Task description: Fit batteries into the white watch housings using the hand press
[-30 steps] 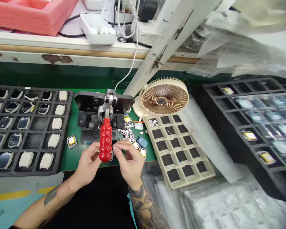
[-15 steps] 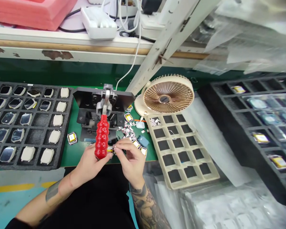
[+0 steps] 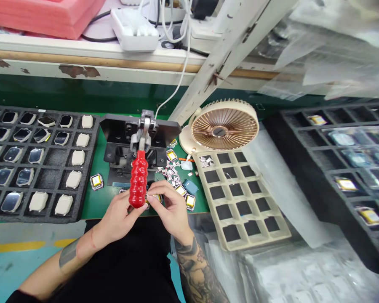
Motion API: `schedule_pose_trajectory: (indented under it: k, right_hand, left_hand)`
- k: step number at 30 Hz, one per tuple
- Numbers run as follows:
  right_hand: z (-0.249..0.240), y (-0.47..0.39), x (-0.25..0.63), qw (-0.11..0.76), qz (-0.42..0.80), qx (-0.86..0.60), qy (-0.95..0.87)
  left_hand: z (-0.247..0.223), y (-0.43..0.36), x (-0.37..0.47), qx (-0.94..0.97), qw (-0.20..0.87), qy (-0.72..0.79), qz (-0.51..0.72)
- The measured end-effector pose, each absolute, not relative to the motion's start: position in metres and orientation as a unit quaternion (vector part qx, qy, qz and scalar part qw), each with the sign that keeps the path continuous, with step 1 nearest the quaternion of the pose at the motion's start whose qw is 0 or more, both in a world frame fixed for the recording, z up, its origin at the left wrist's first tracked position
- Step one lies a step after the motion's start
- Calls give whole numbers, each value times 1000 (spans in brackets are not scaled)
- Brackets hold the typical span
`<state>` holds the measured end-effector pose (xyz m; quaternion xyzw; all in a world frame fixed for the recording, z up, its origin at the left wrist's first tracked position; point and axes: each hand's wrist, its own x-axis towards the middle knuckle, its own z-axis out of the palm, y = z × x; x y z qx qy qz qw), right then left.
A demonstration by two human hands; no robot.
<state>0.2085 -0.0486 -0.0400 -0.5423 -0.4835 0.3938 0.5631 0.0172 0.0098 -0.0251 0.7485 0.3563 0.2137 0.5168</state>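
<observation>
My left hand [image 3: 121, 216] is closed around a small watch part [image 3: 147, 203] with yellow on it, just below the red clamp handle [image 3: 139, 181], which hides much of it. Thumb and fingertips of my right hand [image 3: 172, 210] pinch at the same part from the right. Behind the handle stands a black toggle-clamp fixture [image 3: 121, 153] on the green mat. Another watch module with a yellow battery [image 3: 96, 182] lies to the left of the fixture. Several more, such as this watch module [image 3: 190, 202], and small white-and-dark pieces [image 3: 173, 173] lie to its right.
A black foam tray [image 3: 50, 179] holding watches and pale cases is at the left. A beige fan [image 3: 222, 130] stands behind a beige compartment tray [image 3: 219, 227]. Another black tray [image 3: 290, 155] with watch parts is at right. A shelf [image 3: 145, 63] runs across the back.
My right fingers have shifted slightly left and inward on the watch part, closer to the red handle. My left hand stays nearly where it was. The whole view has shifted a little.
</observation>
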Motion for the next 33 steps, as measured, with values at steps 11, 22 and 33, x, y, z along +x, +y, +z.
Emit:
schedule_pose_trajectory:
  k: [11, 22, 33]
  right_hand:
    - [-40, -54, 204, 566, 402, -538, -478]
    - [-29, -59, 207, 532, 387, -509, -555]
    - [-39, -78, 188, 487, 249, -541, -640]
  left_hand:
    - [-31, 6, 13, 738, 543, 344, 206]
    - [-36, 0, 5, 694, 579, 373, 209]
    - [-34, 0, 9, 599, 650, 386, 263]
